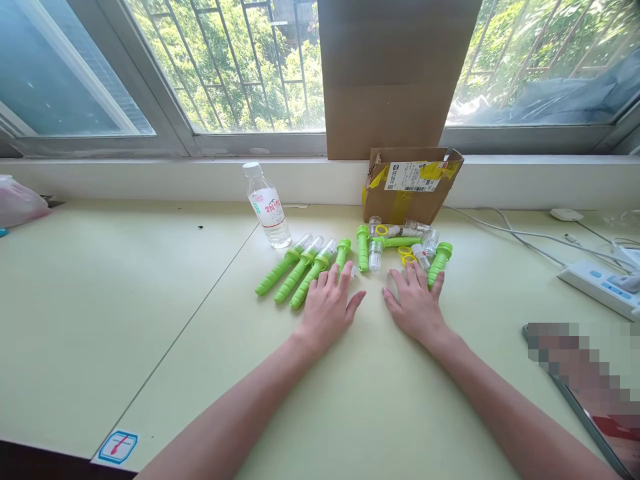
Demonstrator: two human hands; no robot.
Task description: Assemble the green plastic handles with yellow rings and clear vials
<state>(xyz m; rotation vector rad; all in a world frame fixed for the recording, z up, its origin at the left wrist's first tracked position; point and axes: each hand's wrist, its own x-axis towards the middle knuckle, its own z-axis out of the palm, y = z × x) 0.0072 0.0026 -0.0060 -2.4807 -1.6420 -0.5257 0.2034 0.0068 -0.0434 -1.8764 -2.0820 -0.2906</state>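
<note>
Holds left hand [327, 300] palm-down with fingers loosely spread over near end of green tube [343, 249]; pinches nothing visible. Spreads right hand [414, 303] likewise just beside yellow rings [409, 259], at lower end of rightmost ridged tube [440, 262]; cannot tell whether touching. Farther out: three clear-capped tubes [298, 272], loose clear cap [375, 255], cardboard box [410, 197] behind. Might roll tubes away with careless nudge, scatter rings by sweeping fingertips, topple water bottle [269, 210] by shoving capped tubes.
</note>
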